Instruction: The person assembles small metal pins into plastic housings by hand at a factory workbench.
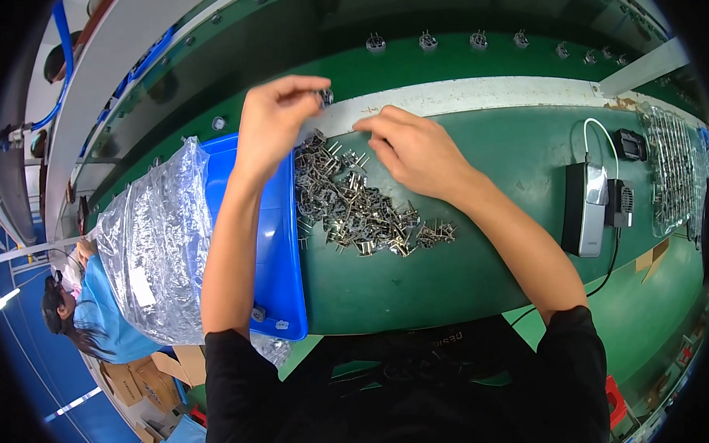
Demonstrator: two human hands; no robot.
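Note:
My left hand [273, 125] is raised over the blue tray's far edge, beside the conveyor. Its thumb and forefinger pinch a small dark plug part [325, 98], partly covered by the fingers. To the right, my right hand [419, 155] hovers above the bench with its forefinger and thumb apart, and I see nothing between them. Below and between both hands lies a loose heap of metal-pinned parts [355, 210], dark and silvery, on the green bench top [469, 280]. The blue tray [271, 250] sits under my left forearm, with a few small grey pieces near its front corner.
Pronged round parts [428, 41] stand spaced along the green conveyor [337, 57], behind a white rail [484, 95]. Clear plastic wrap [159, 238] lies over the tray's left. A black-and-silver device [585, 210] with cables and a bagged tray of parts [672, 170] are at right. A person in blue [113, 307] is at left.

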